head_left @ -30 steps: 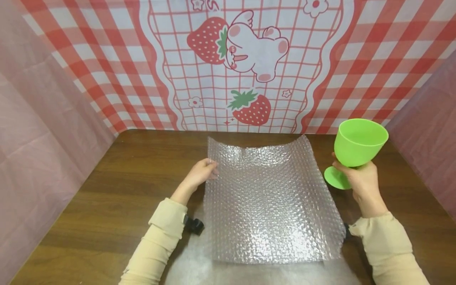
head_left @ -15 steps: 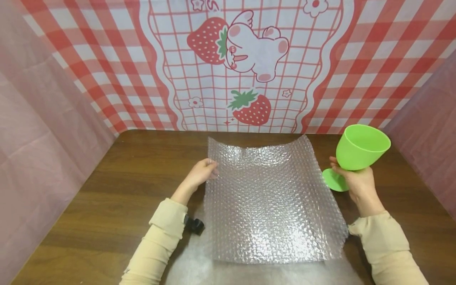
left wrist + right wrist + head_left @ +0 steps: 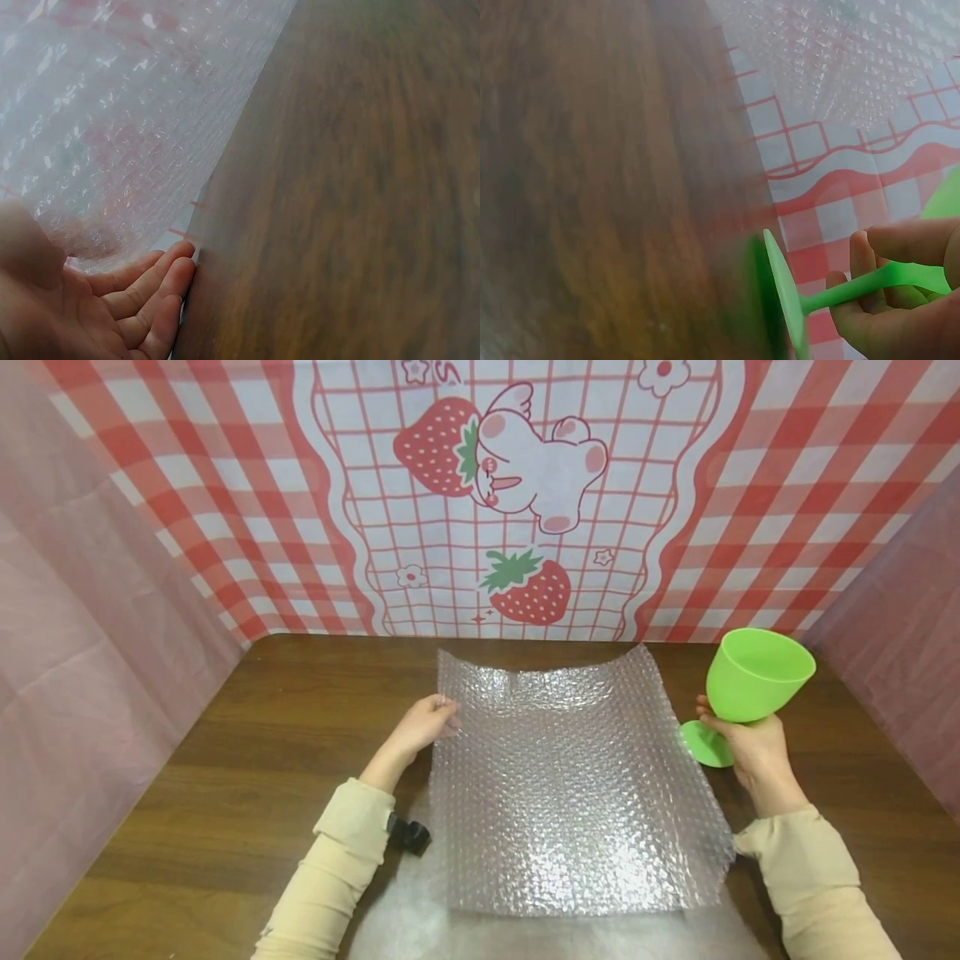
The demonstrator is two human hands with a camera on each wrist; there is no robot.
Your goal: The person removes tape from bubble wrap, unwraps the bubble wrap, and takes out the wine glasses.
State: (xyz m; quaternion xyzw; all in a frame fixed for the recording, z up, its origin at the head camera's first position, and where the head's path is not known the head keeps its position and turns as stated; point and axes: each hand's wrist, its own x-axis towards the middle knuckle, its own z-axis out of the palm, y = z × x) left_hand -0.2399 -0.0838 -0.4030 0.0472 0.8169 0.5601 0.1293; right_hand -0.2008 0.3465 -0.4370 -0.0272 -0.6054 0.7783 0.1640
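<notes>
A clear sheet of bubble wrap (image 3: pixel 555 777) lies across the middle of the table, its far corners curling up. My left hand (image 3: pixel 422 724) pinches the left edge of the sheet between thumb and fingers; the left wrist view shows the film (image 3: pixel 112 150) reaching in over the fingers. To the right of the sheet, my right hand (image 3: pixel 759 756) grips a bright green plastic goblet (image 3: pixel 757 681) around its stem, below the bowl. The goblet leans, bowl up and to the right, and its round foot (image 3: pixel 784 292) is close over the wood beside the wrap's right edge.
Brown wooden table (image 3: pixel 247 768) extends on both sides of the sheet. Behind it hangs a red-and-white checked cloth (image 3: pixel 540 485) with strawberry prints, and pink curtains (image 3: pixel 75 610) close in the sides. A small black device (image 3: pixel 411 835) sits at the left wrist.
The right hand has lowered the goblet slightly, its foot coming up to the wrap's right edge in the head view. The left hand and the sheet have stayed in place.
</notes>
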